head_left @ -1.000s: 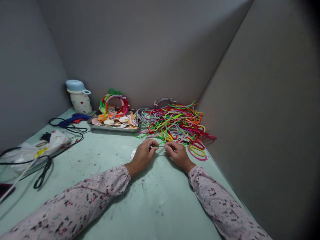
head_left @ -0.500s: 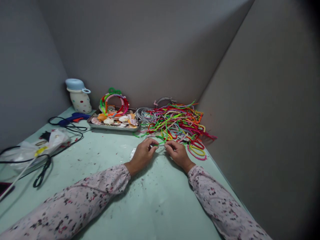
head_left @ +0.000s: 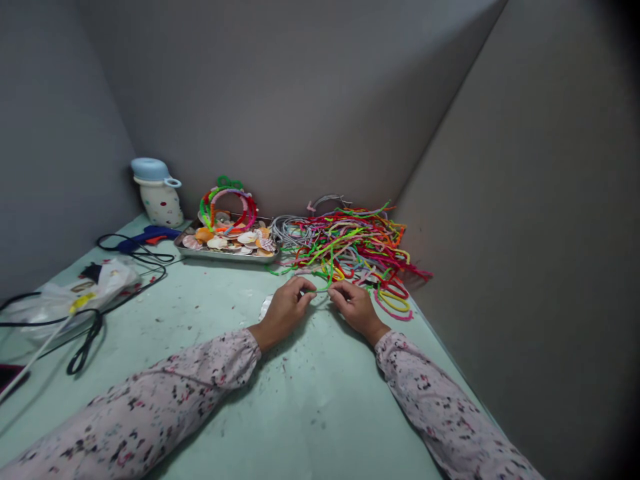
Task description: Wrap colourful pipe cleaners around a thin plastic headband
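Note:
Over the middle of the table, my left hand (head_left: pixel 287 308) pinches one part of a green pipe cleaner (head_left: pixel 323 290) between thumb and fingertips. A short way to the right, my right hand (head_left: pixel 356 308) pinches the same strand, so a short stretch shows between the two hands. Part of the green strand rises toward the pile of coloured pipe cleaners (head_left: pixel 355 240) just behind. Fingers hide the rest, and I cannot make out whether a grey wire runs alongside it. A small whitish piece (head_left: pixel 266 305) lies partly hidden behind my left hand.
A metal tray (head_left: pixel 227 258) of seashells (head_left: pixel 217 244) holds coloured rings (head_left: pixel 249 207) at the back. Coiled grey wire (head_left: pixel 289 231) lies beside it. A bottle (head_left: pixel 160 200), blue glue gun (head_left: pixel 150 235), black cord (head_left: pixel 157 273) and plastic bag (head_left: pixel 107 287) are on the left. Walls enclose the back and right.
Both hands stay almost in place. The green strand between the fingertips has shifted slightly; otherwise the scene looks the same.

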`<action>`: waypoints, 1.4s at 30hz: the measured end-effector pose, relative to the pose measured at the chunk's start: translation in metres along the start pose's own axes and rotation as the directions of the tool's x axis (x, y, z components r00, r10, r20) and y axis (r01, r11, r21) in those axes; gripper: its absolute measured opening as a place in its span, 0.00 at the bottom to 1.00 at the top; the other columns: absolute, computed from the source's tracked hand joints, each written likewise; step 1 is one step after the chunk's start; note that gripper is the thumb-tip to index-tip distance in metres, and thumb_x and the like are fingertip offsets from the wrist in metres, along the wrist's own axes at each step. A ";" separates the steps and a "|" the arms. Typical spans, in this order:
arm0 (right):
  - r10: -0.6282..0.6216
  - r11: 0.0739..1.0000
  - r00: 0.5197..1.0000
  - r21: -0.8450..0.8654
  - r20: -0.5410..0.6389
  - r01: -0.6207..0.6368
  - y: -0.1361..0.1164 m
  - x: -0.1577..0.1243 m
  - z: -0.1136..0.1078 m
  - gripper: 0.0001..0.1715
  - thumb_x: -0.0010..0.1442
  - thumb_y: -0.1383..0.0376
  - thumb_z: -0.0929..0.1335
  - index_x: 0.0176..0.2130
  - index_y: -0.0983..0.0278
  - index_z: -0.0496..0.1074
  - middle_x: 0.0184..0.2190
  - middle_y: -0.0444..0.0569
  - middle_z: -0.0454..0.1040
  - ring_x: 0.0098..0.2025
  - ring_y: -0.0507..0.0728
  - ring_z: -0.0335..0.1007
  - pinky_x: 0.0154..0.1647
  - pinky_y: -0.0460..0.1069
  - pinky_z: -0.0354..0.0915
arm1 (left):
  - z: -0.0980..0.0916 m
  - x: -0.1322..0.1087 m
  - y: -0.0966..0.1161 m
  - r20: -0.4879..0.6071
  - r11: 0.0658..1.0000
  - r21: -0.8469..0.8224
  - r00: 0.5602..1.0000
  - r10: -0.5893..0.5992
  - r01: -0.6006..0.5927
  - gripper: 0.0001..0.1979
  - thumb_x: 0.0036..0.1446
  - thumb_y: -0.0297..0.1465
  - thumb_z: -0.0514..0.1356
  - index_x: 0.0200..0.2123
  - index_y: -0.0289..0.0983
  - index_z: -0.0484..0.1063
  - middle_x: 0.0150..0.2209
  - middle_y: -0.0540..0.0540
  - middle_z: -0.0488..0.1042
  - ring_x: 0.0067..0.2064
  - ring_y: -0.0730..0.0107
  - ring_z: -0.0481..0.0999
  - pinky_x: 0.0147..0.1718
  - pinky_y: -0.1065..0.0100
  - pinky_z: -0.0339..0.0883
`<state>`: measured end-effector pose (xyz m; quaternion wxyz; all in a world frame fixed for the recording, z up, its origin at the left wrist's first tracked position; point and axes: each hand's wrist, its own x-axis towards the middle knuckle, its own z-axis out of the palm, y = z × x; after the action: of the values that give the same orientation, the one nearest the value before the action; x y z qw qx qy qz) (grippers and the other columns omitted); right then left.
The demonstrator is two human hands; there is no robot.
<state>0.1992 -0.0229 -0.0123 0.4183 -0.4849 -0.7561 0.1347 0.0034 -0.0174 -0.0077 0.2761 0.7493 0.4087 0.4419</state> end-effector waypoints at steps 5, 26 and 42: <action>-0.003 1.000 1.000 0.004 -0.002 0.003 0.002 0.000 0.001 0.11 0.61 0.61 0.65 0.33 0.64 0.74 0.25 0.46 0.72 0.27 0.52 0.66 0.30 0.46 0.60 | -0.001 0.001 0.001 0.026 0.999 0.042 1.000 0.001 -0.002 0.05 0.57 0.28 0.56 0.36 0.36 0.71 0.35 0.48 0.72 0.34 0.70 0.69 0.36 0.69 0.61; -0.014 1.000 1.000 0.016 -0.009 0.014 0.002 0.000 0.001 0.10 0.61 0.61 0.65 0.34 0.64 0.73 0.27 0.45 0.73 0.28 0.52 0.66 0.30 0.46 0.60 | -0.002 -0.001 0.003 0.072 0.999 0.030 0.997 -0.014 0.012 0.08 0.60 0.31 0.52 0.37 0.36 0.71 0.33 0.47 0.72 0.34 0.70 0.69 0.33 0.69 0.61; -0.017 1.000 1.000 0.009 0.004 0.017 -0.002 0.001 0.000 0.12 0.62 0.60 0.64 0.34 0.64 0.74 0.27 0.46 0.73 0.28 0.53 0.66 0.30 0.46 0.61 | -0.002 0.000 0.005 0.096 0.999 0.008 0.994 -0.052 0.052 0.08 0.59 0.31 0.52 0.35 0.36 0.70 0.28 0.49 0.70 0.31 0.70 0.68 0.31 0.69 0.60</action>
<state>0.1981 -0.0229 -0.0107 0.4200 -0.4764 -0.7604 0.1357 0.0032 -0.0201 -0.0033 0.3050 0.7595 0.4155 0.3968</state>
